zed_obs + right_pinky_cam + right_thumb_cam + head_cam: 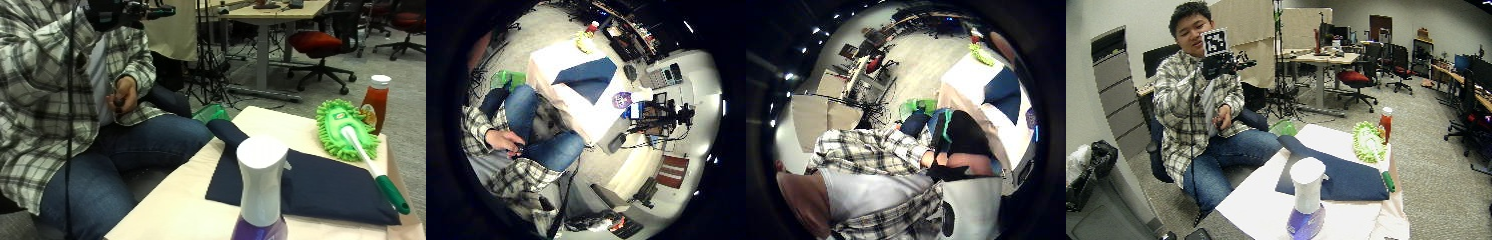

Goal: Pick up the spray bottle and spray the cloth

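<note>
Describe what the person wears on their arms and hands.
The right hand wears a black glove. The other hand is bare. Both arms are covered by long sleeves of a shirt checked in white, grey and dark green.

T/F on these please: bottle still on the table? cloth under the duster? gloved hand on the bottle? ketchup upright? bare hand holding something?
1. The spray bottle stands on the table. True.
2. The duster lies under the cloth. False: its handle lies across the top of the cloth's edge, and its green head rests on the table beside the cloth.
3. The gloved right hand grips the bottle. False: it is raised near the person's head, away from the table; its fingers cannot be made out.
4. The ketchup bottle stands upright at the far end of the table. True.
5. The bare hand holds a small dark object near the person's lap. True.
</note>
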Tool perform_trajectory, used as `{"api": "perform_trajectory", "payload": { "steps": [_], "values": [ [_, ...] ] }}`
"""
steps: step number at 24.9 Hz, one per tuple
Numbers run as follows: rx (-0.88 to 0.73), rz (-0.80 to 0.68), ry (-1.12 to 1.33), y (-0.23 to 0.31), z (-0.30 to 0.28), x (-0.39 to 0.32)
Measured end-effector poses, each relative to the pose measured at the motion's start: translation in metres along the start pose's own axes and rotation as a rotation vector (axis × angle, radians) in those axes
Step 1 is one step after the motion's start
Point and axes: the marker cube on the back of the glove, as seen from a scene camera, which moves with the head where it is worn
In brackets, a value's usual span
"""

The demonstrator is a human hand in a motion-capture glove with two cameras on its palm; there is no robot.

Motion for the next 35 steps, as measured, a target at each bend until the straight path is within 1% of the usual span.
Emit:
{"api": "perform_trajectory", "payload": {
  "steps": [9,14,18,20,28,35],
  "values": [
    [-0.003,0.027,0.005,-0.004,0.002,-0.001],
    [-0.004,0.03,0.068,-0.005,0.006,0.008],
    [-0.014,-0.043,0.06,-0.002,0.01,0.009],
    [-0.021,-0.056,0.043,-0.001,0.012,0.008],
    [-0.029,0.017,0.053,0.007,0.026,0.025],
    [0.006,0.164,0.001,0.014,0.038,0.064]
  ]
}}
